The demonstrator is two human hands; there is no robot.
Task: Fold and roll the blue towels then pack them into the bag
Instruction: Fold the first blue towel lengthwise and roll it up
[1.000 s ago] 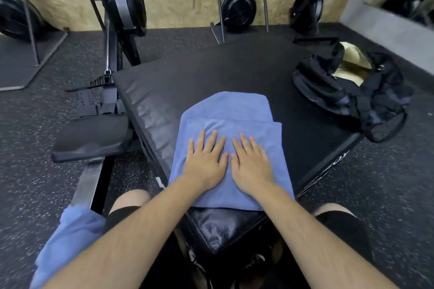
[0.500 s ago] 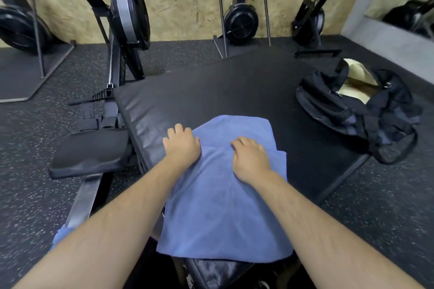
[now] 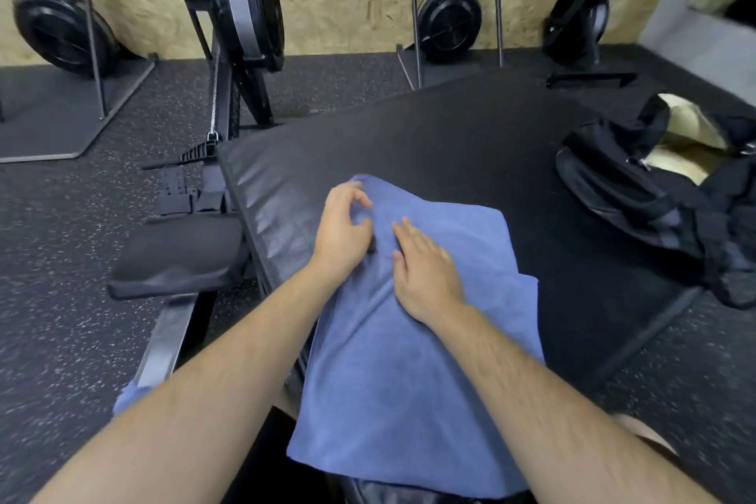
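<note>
A folded blue towel [image 3: 409,372] lies on the black padded box [image 3: 429,143], its near end hanging over the front edge. My left hand [image 3: 341,231] sits at the towel's far left corner with fingers curled, pinching the lifted cloth there. My right hand [image 3: 423,270] rests flat on the towel just to the right, fingers pointing away from me. The black bag [image 3: 638,192] lies open on the box's right side, a cream lining showing inside. Another bit of blue cloth [image 3: 127,397] peeks out at the lower left beside my left forearm.
A rowing machine [image 3: 245,25] with its black seat [image 3: 176,258] stands close on the left of the box. More machines with black flywheels [image 3: 450,27] line the wooden wall. Speckled rubber floor surrounds the box.
My hands slid from the middle of the towel to its far end. The left hand now pinches the far left corner and lifts it. The view has tilted up slightly.
</note>
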